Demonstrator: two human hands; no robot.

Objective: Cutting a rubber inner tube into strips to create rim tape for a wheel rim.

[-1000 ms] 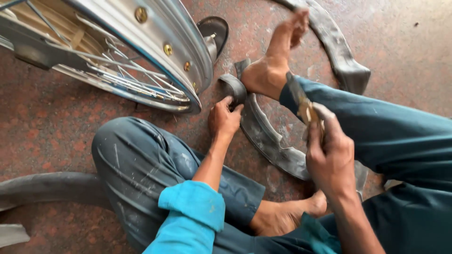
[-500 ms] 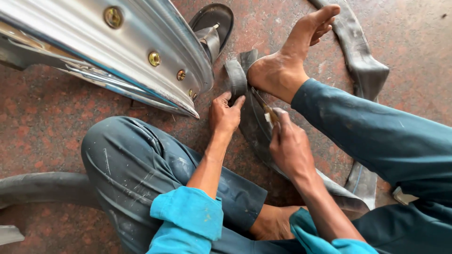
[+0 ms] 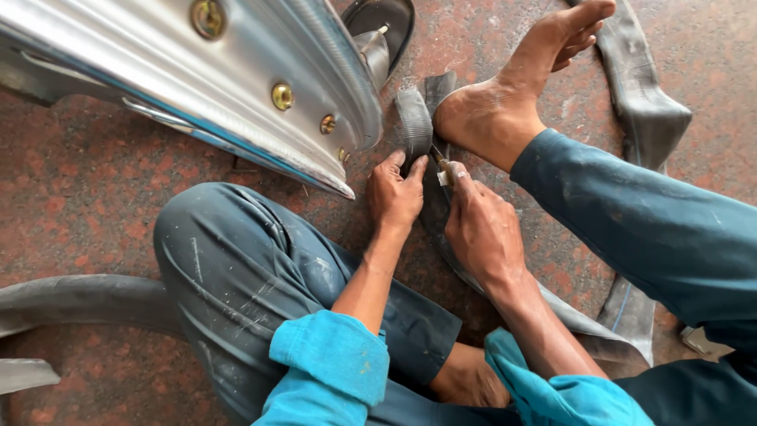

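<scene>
Under both hands, left hand [image 3: 397,197], right hand [image 3: 481,225], rubber inner tube [image 3: 415,122] (foot-pinned)

Tube [image 3: 415,126] between wheel rim [image 3: 236,95] and foot [image 3: 505,102]

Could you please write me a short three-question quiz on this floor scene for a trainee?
1. True or false: the left hand grips the folded black rubber tube.
2. Which body part pins the tube to the floor? A) a knee B) a bare foot C) an elbow
3. Fill in: the right hand holds a small ____ against the tube, beside the left hand.

Key
1. True.
2. B; the heel sits on the rubber.
3. Tool; only its tip shows, so its kind cannot be told. The shiny metal wheel rim lies apart, upper left.
</scene>
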